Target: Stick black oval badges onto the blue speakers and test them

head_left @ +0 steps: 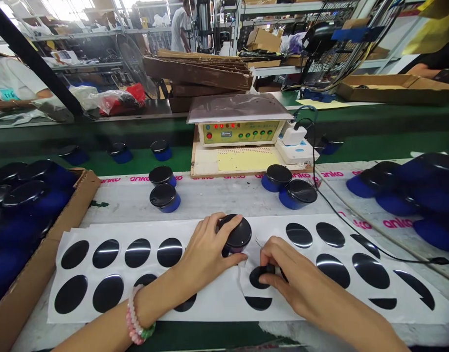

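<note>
On the white sticker sheet [224, 298], the right hand [286, 278] has its fingers pinching a black oval sticker [260, 276], pressed low at the sheet's middle. Just beside it, the left hand [206, 252] wraps curled fingers around a blue speaker [236, 235] standing on the sheet. Further out, more blue speakers [165, 197] dot the counter [228, 198], with a tester box [239, 128] behind.

Your sticker sheet [217, 298] lies flat on the worktop [224, 200], nearest you. On it: your left hand [206, 252] around a speaker [236, 235], your right hand [283, 274] just right of that. Behind the sheet: two speakers [164, 188] left, two more [288, 186] right, the test box [241, 129] between and further back. Carton [63, 215] at the sheet's left end.
</note>
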Demonstrator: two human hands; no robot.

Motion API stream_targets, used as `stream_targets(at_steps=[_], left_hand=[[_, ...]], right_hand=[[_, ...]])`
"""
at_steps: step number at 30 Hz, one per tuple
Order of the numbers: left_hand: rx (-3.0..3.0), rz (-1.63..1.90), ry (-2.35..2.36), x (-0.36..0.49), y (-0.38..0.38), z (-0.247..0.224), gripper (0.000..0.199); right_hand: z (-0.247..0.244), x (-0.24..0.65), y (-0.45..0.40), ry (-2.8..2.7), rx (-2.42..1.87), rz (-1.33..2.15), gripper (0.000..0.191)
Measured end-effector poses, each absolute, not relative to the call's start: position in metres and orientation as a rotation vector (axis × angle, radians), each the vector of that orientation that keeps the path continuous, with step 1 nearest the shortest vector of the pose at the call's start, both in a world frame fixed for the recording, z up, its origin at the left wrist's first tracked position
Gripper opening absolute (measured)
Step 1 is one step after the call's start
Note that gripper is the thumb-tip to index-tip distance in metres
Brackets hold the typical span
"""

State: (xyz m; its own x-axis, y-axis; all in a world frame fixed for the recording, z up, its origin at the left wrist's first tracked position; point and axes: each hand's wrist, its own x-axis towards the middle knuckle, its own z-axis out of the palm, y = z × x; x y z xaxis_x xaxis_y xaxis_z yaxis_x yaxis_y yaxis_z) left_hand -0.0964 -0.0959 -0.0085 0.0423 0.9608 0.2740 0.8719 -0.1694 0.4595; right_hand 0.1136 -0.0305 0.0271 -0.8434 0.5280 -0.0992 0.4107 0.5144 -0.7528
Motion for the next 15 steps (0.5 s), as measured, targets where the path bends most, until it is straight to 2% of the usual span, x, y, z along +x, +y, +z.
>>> stream_targets(at_steps=[4, 7, 10, 11, 15], left_hand=[[2.136, 0.797, 1.908, -0.097, -0.098, -0.01, 0.075], [2.095, 0.797, 1.879, -0.1, -0.098, -0.008, 0.069], [2.007, 0.841, 1.816, -0.101, -0.101, -0.001, 0.062], [1.992, 0.86, 1.781, -0.101, -0.103, 0.001, 0.061], [1.947, 0.878, 1.616, -0.095, -0.109, 0.005, 0.077]], right_hand=[[0.03, 0.119, -0.035, -2.616, -0.726, 1.18, 0.021], [0.031, 0.134, -0.039, -2.546, -0.795, 1.183, 0.016], [0.035, 0.147, -0.045, -2.261, -0.965, 1.127, 0.006], [0.038, 0.148, -0.048, -2.106, -1.033, 1.108, 0.009], [0.052, 0.13, -0.051, -1.609, -1.175, 1.178, 0.018]])
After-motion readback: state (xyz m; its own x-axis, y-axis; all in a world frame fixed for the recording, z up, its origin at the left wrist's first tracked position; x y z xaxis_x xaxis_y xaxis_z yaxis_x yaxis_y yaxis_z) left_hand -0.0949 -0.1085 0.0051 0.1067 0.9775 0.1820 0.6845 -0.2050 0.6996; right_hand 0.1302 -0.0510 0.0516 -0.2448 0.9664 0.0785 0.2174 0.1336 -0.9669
